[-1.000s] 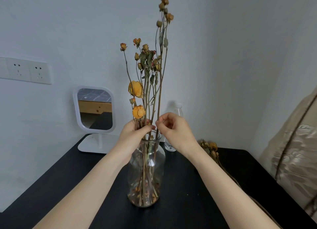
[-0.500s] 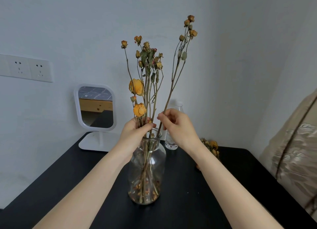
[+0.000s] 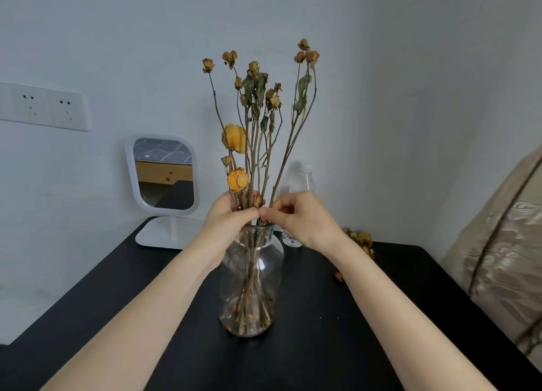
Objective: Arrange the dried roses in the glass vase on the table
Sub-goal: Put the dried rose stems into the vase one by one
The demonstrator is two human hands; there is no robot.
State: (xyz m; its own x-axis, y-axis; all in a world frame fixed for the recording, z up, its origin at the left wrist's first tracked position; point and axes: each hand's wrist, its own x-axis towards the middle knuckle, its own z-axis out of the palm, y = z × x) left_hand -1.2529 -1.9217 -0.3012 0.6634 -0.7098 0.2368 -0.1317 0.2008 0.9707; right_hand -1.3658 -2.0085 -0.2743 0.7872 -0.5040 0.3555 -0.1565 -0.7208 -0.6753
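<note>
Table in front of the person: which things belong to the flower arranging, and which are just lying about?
Job: dried roses, gripped by the left hand and pinched by the right hand; glass vase; table; probably the spare roses behind the right wrist.
Lying about: mirror; plastic bottle; wall sockets; patterned fabric.

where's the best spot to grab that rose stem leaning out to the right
Pinch the leaning stem low, on its bare stretch just above the vase mouth, coming from the right, as the right hand does. Higher up are dried leaves and buds, and the other stems, held by the left hand, crowd its left.
</note>
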